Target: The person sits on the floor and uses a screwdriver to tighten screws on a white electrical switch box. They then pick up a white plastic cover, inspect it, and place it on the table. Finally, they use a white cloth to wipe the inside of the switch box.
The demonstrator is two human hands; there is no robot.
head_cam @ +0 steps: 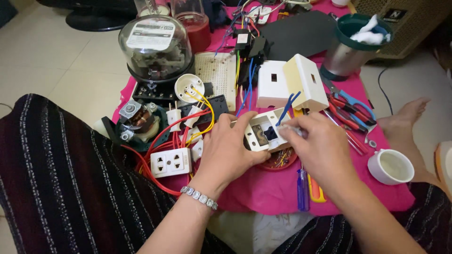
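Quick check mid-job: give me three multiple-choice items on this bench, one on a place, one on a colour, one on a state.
1. The white cup sits: A) at the cloth's right edge B) on the meter C) in a hand.
2. The cloth is: A) green B) pink C) grey.
3. The left hand is: A) empty B) gripping the white switch box C) holding scissors.

A: it stands at the right edge. B: pink shows under all parts. B: its fingers wrap the box while the right hand works at it.

The switch box (263,134) is smooth white plastic. The meter's dome (155,44) is shiny clear glass. The pink cloth (263,193) looks soft and matt. The cup (346,56) is shiny metal.
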